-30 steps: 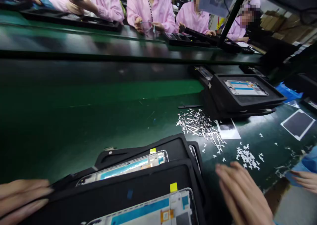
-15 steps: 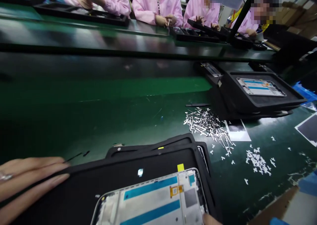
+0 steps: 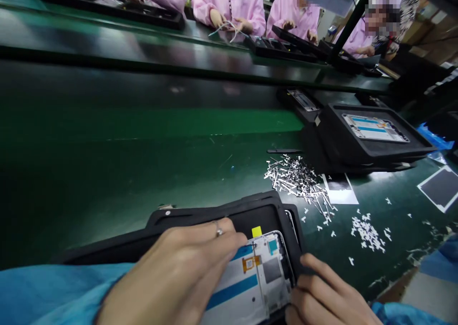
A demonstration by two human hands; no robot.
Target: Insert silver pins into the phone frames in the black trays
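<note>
My left hand (image 3: 179, 277) moved off left edge of tray (image 3: 200, 217) onto frame (image 3: 266, 272), lower centre; grip wide, fingers flat on frame's top, holding nothing. My right hand (image 3: 325, 296) back in view lower right, grip narrow, curled on tray's right rim. Frame sat in tray on worktop (image 3: 143, 172); bits (image 3: 293, 177) right of centre.

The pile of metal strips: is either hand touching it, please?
No, left hand and right hand rest at the black tray, apart from the pile.

Hands (image 3: 179, 270) on phone frame (image 3: 263, 279) (black tray (image 3: 200, 216))
</note>
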